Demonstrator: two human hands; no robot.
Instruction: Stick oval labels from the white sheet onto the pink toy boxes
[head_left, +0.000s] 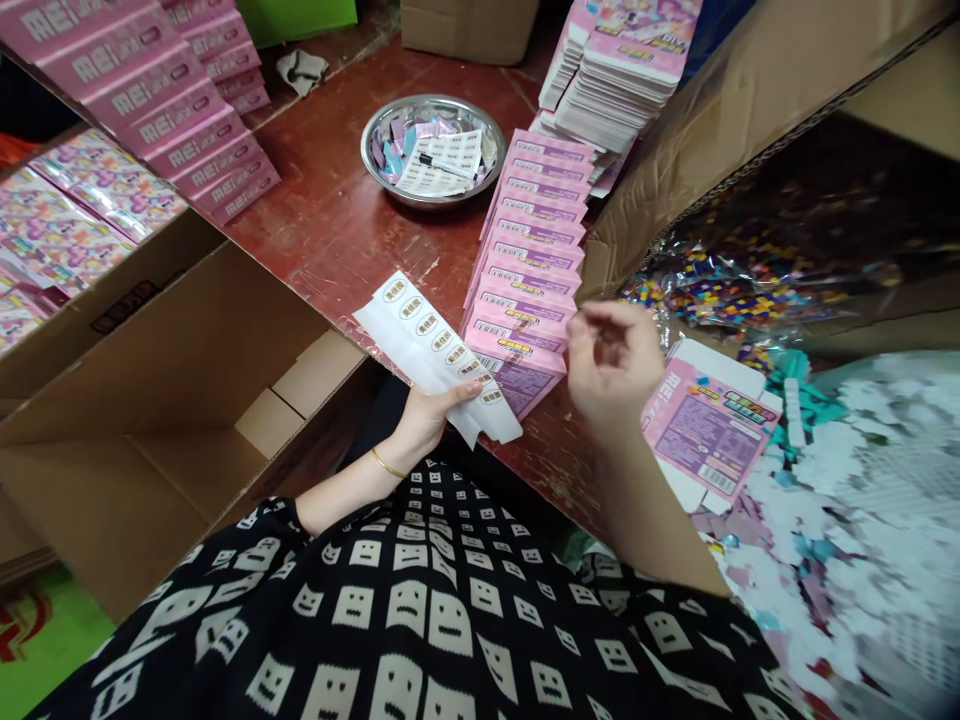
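My left hand is closed on a strip of white sticker sheet, thumb on top. A row of oval labels with brown print runs along the sheet. Under its right end lies the front of a row of pink boxes, overlapping one another on the red table. Just right of these boxes, my right hand is raised with its fingers curled and the fingertips close to the thumb. It is slightly blurred, and anything small between the fingertips is hidden from me.
A metal bowl holds label sheets and scraps. Flat cartons are stacked behind the boxes. More pink boxes stand at left, above an open cardboard box. At right are a flattened pink carton, paper scraps and bagged colourful pieces.
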